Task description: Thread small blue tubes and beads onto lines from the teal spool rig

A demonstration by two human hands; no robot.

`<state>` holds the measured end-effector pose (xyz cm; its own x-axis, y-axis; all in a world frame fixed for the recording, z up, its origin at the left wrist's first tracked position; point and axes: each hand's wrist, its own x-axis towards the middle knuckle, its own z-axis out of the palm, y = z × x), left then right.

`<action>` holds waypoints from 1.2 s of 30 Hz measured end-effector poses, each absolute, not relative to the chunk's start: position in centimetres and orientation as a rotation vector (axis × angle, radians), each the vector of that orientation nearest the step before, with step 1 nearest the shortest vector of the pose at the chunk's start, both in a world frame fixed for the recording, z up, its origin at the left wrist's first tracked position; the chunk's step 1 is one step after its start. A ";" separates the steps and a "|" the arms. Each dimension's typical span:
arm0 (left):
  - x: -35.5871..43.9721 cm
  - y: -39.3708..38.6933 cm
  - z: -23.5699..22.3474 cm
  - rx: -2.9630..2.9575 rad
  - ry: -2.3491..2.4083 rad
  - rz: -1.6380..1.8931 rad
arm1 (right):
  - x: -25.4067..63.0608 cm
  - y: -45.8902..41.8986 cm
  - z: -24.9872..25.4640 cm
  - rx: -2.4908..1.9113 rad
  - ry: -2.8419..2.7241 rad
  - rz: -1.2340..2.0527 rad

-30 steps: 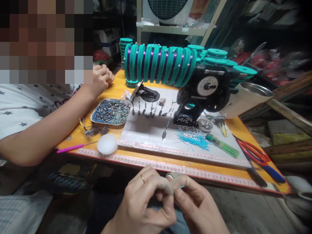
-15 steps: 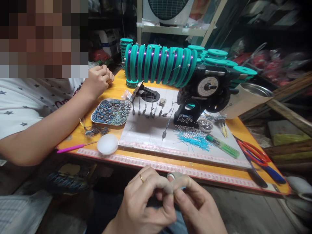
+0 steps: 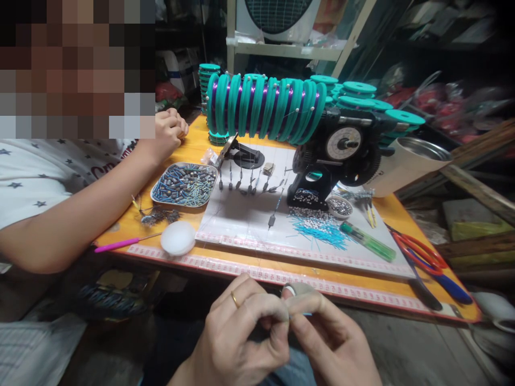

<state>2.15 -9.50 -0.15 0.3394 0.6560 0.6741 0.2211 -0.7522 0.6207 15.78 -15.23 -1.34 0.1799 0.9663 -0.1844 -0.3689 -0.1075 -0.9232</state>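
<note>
My left hand (image 3: 245,327) is closed in a pinch at the table's front edge, a gold ring on one finger. Its fingertips meet those of my right hand (image 3: 322,332), and whatever the left one pinches is hidden. From my right fingertips pokes a short thin blue stick (image 3: 306,313). It resembles the loose blue sticks (image 3: 319,231) on the white board (image 3: 233,220) beyond. Above the board a row of teal spools (image 3: 265,107) with purple line sits on a black machine (image 3: 333,150). Fine lines hang from them, with dark weights (image 3: 272,220) at their ends.
Left of the board stand a tray of weights (image 3: 185,185), a white round dish (image 3: 177,238) and a pink-handled needle tool (image 3: 120,244). A green tube (image 3: 368,242) and red-and-blue-handled pliers (image 3: 422,257) lie right. Another person's arm (image 3: 88,209) rests on the table's left side.
My hands have shifted slightly to the right, fingertips still together. A bit more of the blue stick shows beyond my right fingers.
</note>
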 end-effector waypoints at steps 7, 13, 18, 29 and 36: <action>2.2 -9.4 0.0 2.198 0.739 1.401 | 16.9 -15.2 -1.0 -1.216 -0.958 1.176; 2.3 -9.3 -0.2 2.155 0.734 1.379 | 17.0 -15.5 -1.6 -1.200 -0.978 1.152; 2.5 -9.5 -0.8 2.076 0.686 1.470 | 17.4 -15.4 -2.5 -1.091 -0.875 1.283; 2.4 -8.1 -2.7 2.208 0.693 1.389 | 17.1 -14.7 -1.1 -1.303 -0.808 1.148; 2.7 -7.5 -2.6 2.183 0.815 1.257 | 17.3 -14.5 -1.8 -1.323 -0.816 0.991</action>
